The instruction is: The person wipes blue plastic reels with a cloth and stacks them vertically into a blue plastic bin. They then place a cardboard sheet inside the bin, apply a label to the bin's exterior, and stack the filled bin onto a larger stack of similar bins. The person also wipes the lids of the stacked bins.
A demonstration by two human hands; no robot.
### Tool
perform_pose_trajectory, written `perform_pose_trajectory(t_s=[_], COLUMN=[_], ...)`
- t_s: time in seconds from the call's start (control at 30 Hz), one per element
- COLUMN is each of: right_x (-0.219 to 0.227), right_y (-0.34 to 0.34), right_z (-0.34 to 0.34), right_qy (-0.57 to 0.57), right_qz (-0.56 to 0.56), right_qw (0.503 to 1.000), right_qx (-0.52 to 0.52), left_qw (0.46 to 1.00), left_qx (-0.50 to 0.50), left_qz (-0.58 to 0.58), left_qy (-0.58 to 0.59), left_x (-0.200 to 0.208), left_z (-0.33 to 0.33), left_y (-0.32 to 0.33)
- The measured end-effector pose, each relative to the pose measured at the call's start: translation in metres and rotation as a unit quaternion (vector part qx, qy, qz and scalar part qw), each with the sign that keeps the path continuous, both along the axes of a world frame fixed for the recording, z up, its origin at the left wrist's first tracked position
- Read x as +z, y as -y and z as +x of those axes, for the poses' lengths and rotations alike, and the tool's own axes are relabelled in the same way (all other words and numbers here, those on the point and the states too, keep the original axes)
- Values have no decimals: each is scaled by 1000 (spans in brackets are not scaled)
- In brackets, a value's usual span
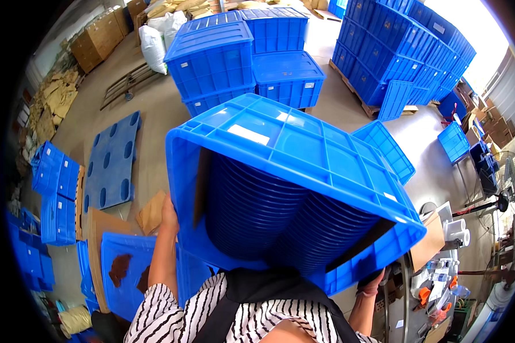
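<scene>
A large blue plastic crate is tipped on its side in front of my chest, its mouth turned toward me. Inside lie two rows of closely stacked, ribbed, round dark-blue pieces; their exact kind is hard to tell in the shadow. Brown cardboard lines the crate's inner sides. My left hand grips the crate's left rim, with its fingers partly hidden behind the wall. At the lower right edge, my right hand holds the rim from outside, and most of its fingers are out of sight.
Lidded blue crates stand stacked ahead, with more on a pallet at far right. A blue plastic pallet lies at left. A cluttered workbench and a fan are close on my right.
</scene>
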State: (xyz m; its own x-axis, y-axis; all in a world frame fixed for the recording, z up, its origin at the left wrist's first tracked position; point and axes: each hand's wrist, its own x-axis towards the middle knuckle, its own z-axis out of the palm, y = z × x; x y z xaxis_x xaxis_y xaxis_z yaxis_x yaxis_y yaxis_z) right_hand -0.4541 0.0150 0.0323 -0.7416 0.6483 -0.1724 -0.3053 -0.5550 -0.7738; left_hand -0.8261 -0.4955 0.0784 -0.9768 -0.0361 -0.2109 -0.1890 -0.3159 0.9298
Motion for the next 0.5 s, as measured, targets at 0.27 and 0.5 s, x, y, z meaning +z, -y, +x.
perform_pose_trajectory(t_s=[0.27,0.5], right_x=[-14,-31], right_y=[-121,-236], right_z=[-222,-417], right_qy=[18,-33], right_qz=[-37,-10], right_qw=[999,999], right_qx=[-34,-34], left_qw=[997,994], left_qx=[-73,-86], left_qz=[-11,-20], left_qy=[0,-56], left_x=[4,5], left_z=[-199,-413], left_y=[-137,-267])
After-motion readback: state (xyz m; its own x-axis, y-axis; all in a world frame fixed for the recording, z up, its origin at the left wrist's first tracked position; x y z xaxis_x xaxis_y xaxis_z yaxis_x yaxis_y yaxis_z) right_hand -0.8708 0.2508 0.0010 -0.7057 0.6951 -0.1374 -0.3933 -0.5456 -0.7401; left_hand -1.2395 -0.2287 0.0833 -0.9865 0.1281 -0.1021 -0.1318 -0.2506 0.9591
